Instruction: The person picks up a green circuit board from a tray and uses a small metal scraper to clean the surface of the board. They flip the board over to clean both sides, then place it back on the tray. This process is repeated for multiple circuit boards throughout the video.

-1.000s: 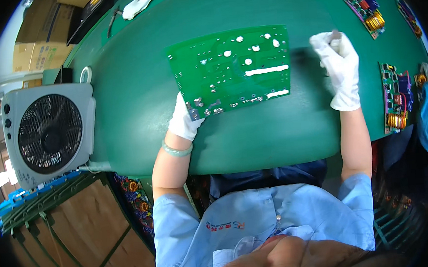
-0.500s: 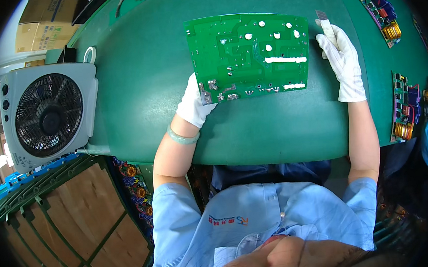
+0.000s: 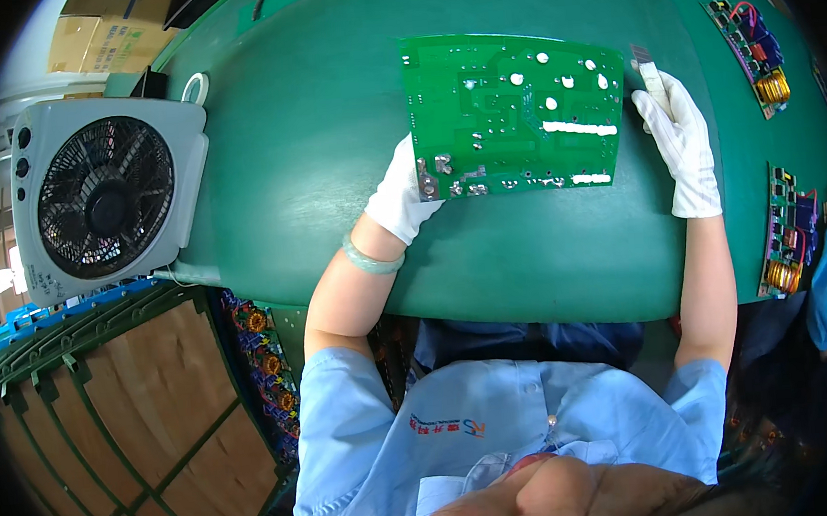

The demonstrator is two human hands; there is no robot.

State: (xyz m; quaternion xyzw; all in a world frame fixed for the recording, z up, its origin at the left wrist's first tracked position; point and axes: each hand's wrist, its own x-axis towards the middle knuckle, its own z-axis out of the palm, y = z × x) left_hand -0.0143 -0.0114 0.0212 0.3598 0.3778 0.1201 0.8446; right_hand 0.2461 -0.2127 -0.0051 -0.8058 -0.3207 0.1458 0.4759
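My left hand (image 3: 403, 196), in a white glove, grips the lower left corner of a green circuit board (image 3: 500, 122). The board's solder side faces up, with white blobs and two white strips of sealant on it; most of my left fingers are hidden beneath. Just off the board's right edge, my gloved right hand (image 3: 681, 139) is closed around a small flat blade (image 3: 648, 71) with a white-wrapped handle. Its greyish flat tip points away from me. Blade and board appear apart.
On the left stands a grey box fan (image 3: 108, 207). Two circuit boards with parts mounted, one far (image 3: 754, 60) and one nearer (image 3: 788, 232), lie along the right side of the green table (image 3: 299, 122). A cardboard box (image 3: 97, 45) is at the far left, a wooden-panelled rack (image 3: 146, 411) below the fan.
The whole view has shifted slightly, so most things sit further right and lower. Both hands keep their holds, and the board and blade stay about as far from each other.
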